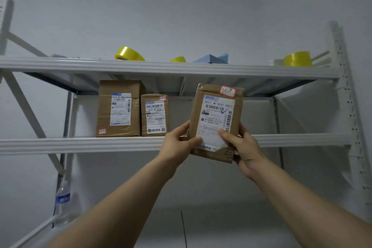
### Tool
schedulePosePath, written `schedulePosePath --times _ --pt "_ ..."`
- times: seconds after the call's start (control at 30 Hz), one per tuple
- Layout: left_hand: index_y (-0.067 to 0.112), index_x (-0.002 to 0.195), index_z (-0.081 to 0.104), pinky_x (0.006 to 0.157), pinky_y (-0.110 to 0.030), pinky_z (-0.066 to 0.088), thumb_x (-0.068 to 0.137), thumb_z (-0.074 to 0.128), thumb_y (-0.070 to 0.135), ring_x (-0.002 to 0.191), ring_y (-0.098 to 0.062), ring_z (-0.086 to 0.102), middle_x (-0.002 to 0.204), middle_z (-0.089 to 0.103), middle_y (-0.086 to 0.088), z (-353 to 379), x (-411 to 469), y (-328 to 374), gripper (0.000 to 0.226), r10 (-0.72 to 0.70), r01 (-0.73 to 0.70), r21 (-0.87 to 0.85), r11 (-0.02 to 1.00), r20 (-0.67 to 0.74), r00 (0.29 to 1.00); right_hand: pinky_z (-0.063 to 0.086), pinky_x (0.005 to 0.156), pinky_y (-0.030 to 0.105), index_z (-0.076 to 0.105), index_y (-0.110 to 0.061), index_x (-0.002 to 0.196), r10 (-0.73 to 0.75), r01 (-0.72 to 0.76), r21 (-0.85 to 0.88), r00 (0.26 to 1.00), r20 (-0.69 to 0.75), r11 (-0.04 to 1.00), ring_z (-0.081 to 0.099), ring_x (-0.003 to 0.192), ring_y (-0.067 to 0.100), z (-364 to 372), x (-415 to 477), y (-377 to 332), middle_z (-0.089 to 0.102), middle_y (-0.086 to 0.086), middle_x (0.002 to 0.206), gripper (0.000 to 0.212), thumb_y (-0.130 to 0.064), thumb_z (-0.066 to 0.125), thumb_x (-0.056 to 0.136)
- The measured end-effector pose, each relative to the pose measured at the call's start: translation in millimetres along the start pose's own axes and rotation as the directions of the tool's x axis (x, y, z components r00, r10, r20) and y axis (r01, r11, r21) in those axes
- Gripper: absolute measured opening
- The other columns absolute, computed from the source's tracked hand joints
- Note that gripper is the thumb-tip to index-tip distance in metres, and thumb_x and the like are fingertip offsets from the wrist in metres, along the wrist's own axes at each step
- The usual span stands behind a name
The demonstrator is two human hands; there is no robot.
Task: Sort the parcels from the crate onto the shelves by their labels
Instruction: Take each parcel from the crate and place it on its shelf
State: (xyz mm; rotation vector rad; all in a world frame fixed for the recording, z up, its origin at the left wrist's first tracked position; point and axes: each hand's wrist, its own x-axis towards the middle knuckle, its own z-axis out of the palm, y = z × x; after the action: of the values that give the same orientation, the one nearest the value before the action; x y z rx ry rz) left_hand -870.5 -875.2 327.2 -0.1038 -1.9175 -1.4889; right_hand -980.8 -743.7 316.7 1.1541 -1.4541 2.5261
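I hold a flat brown parcel (216, 115) upright in front of the middle shelf (80, 144). It bears a white shipping label and a red-edged tag reading 3-1-7 at its top. My left hand (179, 140) grips its lower left edge, and my right hand (239, 144) grips its lower right edge. On the middle shelf stand two brown boxes: a tall one (119, 107) tagged 3-1-3 and a smaller one (154, 115) tagged 3-1-4 beside it. The crate is out of view.
The top shelf (161, 68) carries yellow tape rolls (128, 53) (298, 59) and a blue folded piece (213, 59). A water bottle (62, 203) stands at the lower left by the rack post. White uprights frame the rack on the right (346, 94).
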Motion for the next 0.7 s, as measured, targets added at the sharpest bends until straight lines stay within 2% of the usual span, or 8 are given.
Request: schedulePosePath --times 0.13,0.27,0.33,0.4,0.5,0.6,0.7 --pt "0.029 0.146 0.032 0.068 -0.011 0.050 0.090 0.061 0.014 0.089 -0.002 0.064 0.103 0.069 0.003 -1.6 36.0 0.7 0.064 0.099 -0.105 0.107 0.989 0.058 0.993 0.055 0.085 0.036 0.056 -0.023 0.121 -0.092 0.093 0.015 0.994 -0.054 0.996 0.068 0.097 0.019 8.3 36.4 5.6 0.069 0.003 0.112 0.029 -0.022 0.057 0.092" --pt "0.032 0.147 0.027 0.073 -0.014 0.049 0.090 0.061 0.010 0.091 -0.004 0.064 0.102 0.068 0.005 2.4 70.1 -6.0 0.070 0.128 -0.140 0.143 0.980 0.094 0.987 0.051 0.094 0.038 0.054 -0.031 0.109 -0.191 0.177 -0.158 0.979 -0.077 0.971 0.063 0.105 0.017 3.6 67.1 9.1 0.066 -0.003 0.113 0.014 -0.027 0.050 0.096" --pt "0.028 0.144 0.035 0.081 -0.019 0.048 0.089 0.061 0.008 0.098 -0.009 0.063 0.112 0.066 0.003 8.8 86.3 -11.0 0.064 0.135 -0.154 0.191 0.969 0.110 0.985 0.050 0.096 0.041 0.052 -0.027 0.114 -0.226 0.181 -0.268 0.963 -0.145 0.946 0.061 0.106 0.017 -5.7 85.0 11.5 0.064 -0.004 0.113 0.019 -0.034 0.050 0.096" --pt "0.023 0.134 0.050 0.086 -0.022 0.048 0.089 0.061 0.008 0.101 -0.011 0.062 0.115 0.065 0.003 18.4 102.7 -18.0 0.048 0.149 -0.170 0.211 0.963 0.113 0.982 0.049 0.096 0.046 0.051 -0.023 0.115 -0.224 0.156 -0.313 0.955 -0.194 0.937 0.061 0.106 0.020 -15.7 102.2 11.6 0.064 0.000 0.115 0.026 -0.039 0.052 0.094" --pt "0.018 0.125 0.058 0.088 -0.025 0.048 0.090 0.060 0.010 0.101 -0.014 0.062 0.109 0.065 0.003 35.6 126.2 -30.7 0.036 0.152 -0.167 0.227 0.959 0.079 0.985 0.049 0.096 0.049 0.052 -0.028 0.110 -0.156 0.100 -0.312 0.975 -0.159 0.945 0.062 0.107 0.023 -32.5 128.1 14.1 0.065 0.002 0.116 0.019 -0.030 0.056 0.092" --pt "0.018 0.124 0.059 0.093 -0.029 0.049 0.090 0.062 0.014 0.101 -0.014 0.063 0.109 0.067 0.004 53.8 149.5 -44.5 0.035 0.165 -0.175 0.289 0.941 0.059 0.985 0.048 0.098 0.046 0.054 -0.027 0.117 -0.132 0.070 -0.400 0.983 -0.130 0.914 0.062 0.107 0.021 -52.7 149.5 21.0 0.066 -0.002 0.114 0.029 -0.021 0.056 0.089" --pt "0.020 0.125 0.059 0.097 -0.037 0.049 0.089 0.063 0.017 0.102 -0.017 0.063 0.113 0.067 0.001 74.8 170.7 -52.1 0.037 0.164 -0.165 0.348 0.923 0.032 0.986 0.047 0.099 0.040 0.053 -0.023 0.123 -0.144 0.078 -0.462 0.984 -0.108 0.884 0.060 0.109 0.018 -74.4 168.3 25.2 0.064 -0.003 0.116 0.030 -0.019 0.053 0.093"
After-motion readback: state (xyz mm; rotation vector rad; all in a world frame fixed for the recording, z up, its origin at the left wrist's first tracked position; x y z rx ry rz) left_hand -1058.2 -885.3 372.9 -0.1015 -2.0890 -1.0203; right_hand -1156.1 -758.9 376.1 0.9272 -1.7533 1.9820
